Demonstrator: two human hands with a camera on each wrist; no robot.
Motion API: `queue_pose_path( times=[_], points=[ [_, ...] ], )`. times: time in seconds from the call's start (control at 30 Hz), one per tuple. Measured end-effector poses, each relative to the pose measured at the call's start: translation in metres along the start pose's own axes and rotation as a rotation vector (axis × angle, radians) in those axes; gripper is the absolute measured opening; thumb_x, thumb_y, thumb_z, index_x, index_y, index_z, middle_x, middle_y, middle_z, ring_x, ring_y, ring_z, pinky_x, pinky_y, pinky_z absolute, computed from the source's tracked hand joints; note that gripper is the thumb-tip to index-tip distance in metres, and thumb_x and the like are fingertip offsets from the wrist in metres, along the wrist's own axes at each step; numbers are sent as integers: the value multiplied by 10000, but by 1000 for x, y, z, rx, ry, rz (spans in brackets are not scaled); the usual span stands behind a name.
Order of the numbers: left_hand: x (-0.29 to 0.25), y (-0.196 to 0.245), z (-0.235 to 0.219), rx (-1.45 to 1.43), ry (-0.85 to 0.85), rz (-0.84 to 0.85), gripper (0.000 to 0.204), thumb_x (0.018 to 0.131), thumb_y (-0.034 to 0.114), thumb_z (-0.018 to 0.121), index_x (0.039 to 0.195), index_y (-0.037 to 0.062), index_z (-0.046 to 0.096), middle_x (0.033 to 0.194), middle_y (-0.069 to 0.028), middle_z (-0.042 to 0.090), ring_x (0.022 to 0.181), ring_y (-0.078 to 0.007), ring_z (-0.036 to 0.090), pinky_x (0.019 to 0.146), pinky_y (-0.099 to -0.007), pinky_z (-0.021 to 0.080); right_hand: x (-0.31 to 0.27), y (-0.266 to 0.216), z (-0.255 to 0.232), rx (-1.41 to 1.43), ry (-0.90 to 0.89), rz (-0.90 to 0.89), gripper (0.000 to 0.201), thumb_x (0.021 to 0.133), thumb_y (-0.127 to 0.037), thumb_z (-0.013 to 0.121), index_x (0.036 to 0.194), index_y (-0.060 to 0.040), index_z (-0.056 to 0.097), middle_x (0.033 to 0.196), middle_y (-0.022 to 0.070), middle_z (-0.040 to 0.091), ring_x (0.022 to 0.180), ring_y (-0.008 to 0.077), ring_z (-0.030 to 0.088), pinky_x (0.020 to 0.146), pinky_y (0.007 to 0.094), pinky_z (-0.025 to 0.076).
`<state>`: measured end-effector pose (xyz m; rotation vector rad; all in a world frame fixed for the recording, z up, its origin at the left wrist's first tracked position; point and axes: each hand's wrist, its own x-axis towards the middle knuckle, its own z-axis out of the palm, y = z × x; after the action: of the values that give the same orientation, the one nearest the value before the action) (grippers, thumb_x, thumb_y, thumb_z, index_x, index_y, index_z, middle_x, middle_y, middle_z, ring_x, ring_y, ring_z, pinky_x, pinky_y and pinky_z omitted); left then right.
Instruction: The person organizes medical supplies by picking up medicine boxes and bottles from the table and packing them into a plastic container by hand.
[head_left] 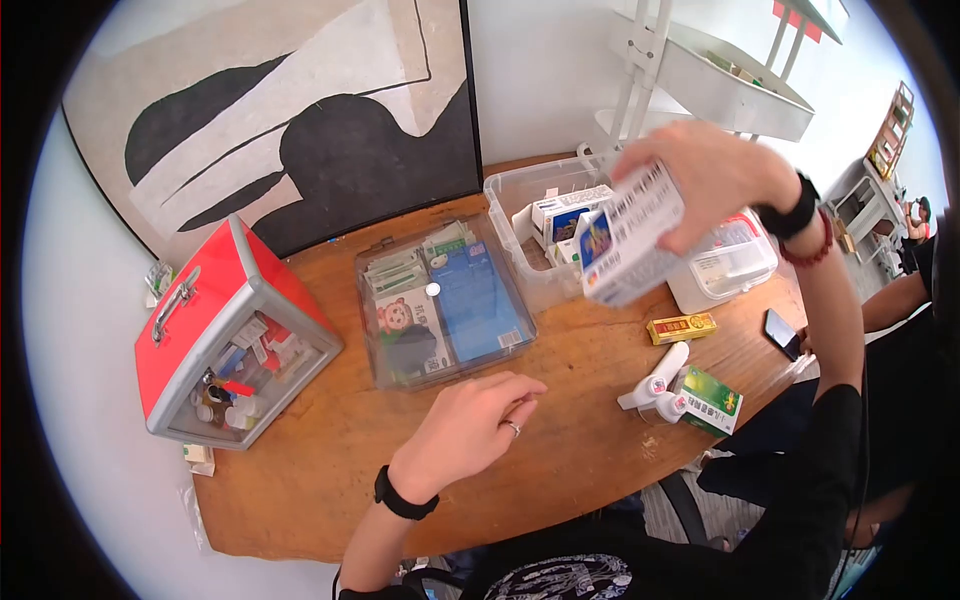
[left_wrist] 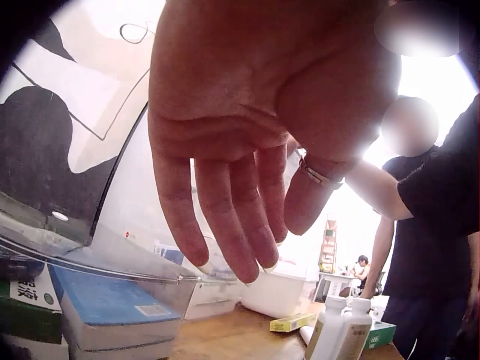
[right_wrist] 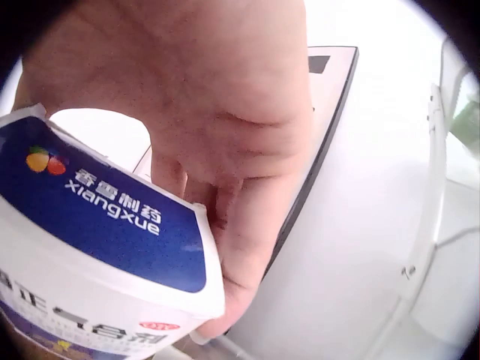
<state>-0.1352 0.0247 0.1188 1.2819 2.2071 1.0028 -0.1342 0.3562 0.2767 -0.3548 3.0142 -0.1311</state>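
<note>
Left hand: the left hand is nearest, low over the wooden table, palm down, fingers relaxed and slightly spread, holding nothing; a ring shows on one finger. It sits just in front of the flat clear case.

Right hand: the right hand is raised above the table, fingers and thumb closed around a white and blue medicine box; the right wrist view shows that box pressed against the palm.

Where the box is: in the air, over the near edge of the open clear bin, touching nothing but the hand.

Box heading: its long axis runs diagonally, the blue end down toward the person's left, the barcoded end up toward the fingers; it is tilted, neither flat nor upright.

Progress: by my reading, part-way. Several boxes already stand in the bin, and the flat case looks packed.

Left over: a small yellow box, two white bottles and a green box lie loose on the table.

Red case: a red case stands at the far left.
</note>
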Motion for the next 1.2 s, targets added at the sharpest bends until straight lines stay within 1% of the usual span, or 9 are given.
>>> queue_pose_path(
  times=[0.13, 0.47, 0.63, 0.73, 0.83, 0.93, 1.0, 1.1, 1.2],
  points=[
    [-4, -1, -1, 14, -9, -28, 207, 967, 128, 630, 1149, 54, 694, 1084, -133, 729, 970, -328, 696, 844, -390, 551, 59, 1, -15, -25, 121, -65, 646, 543, -337, 829, 1101, -32, 719, 1031, 162, 734, 909, 305, 714, 804, 381, 576],
    [-10, -6, 3, 27, -40, -69, 214, 970, 144, 632, 1158, 61, 694, 1109, -133, 725, 989, -335, 693, 851, -394, 549, 165, -9, 58, -189, -161, -78, 609, 552, -235, 832, 1115, -59, 681, 1004, 153, 720, 945, 348, 695, 778, 423, 563],
    [-8, -6, 11, 76, -29, -34, 226, 970, 142, 631, 1175, 62, 684, 1113, -132, 722, 982, -339, 694, 848, -398, 550, 185, 15, 112, 56, 30, -233, 405, 643, -229, 785, 983, -52, 654, 893, 134, 724, 867, 341, 702, 746, 442, 562],
    [-17, -7, 12, -2, -20, -52, 232, 970, 138, 627, 1182, 62, 679, 1115, -132, 721, 982, -340, 693, 843, -402, 550, 159, 19, 93, 60, -6, -114, 493, 669, -344, 805, 1011, -15, 672, 960, 171, 728, 927, 361, 704, 809, 440, 565],
    [-15, -11, 16, -22, -61, -67, 232, 971, 133, 623, 1185, 62, 677, 1115, -133, 721, 994, -338, 692, 848, -399, 551, 128, 17, 91, -22, -293, 119, 736, 660, -515, 840, 1096, 53, 671, 1049, 237, 724, 1001, 371, 704, 869, 429, 558],
    [-7, -15, 21, -7, -57, -15, 224, 978, 150, 601, 1163, 46, 672, 1071, -162, 721, 951, -361, 690, 804, -436, 550, 137, 28, 128, -21, -241, 127, 804, 652, -508, 844, 1180, 67, 651, 1057, 235, 728, 1014, 360, 704, 884, 419, 553],
    [-3, -13, 25, -35, -49, 8, 230, 979, 141, 595, 1173, 45, 672, 1082, -165, 722, 948, -355, 697, 805, -432, 551, 142, 35, 127, 24, -167, 49, 775, 661, -498, 832, 1139, 91, 675, 961, 227, 741, 881, 336, 732, 776, 410, 577],
    [-4, -12, 28, -36, -66, 27, 233, 976, 137, 596, 1175, 41, 671, 1085, -171, 722, 953, -345, 703, 807, -428, 554, 149, 19, 91, 292, -246, 247, 524, 671, -450, 790, 836, 44, 734, 734, 158, 705, 556, 271, 673, 491, 383, 518],
    [-1, -11, 27, -9, -124, -57, 245, 969, 131, 621, 1194, 52, 678, 1112, -149, 726, 1023, -329, 696, 857, -403, 547, 163, 9, 84, 283, -371, 293, 532, 672, -484, 788, 853, 15, 742, 764, 128, 704, 588, 236, 659, 493, 348, 498]
  ],
)
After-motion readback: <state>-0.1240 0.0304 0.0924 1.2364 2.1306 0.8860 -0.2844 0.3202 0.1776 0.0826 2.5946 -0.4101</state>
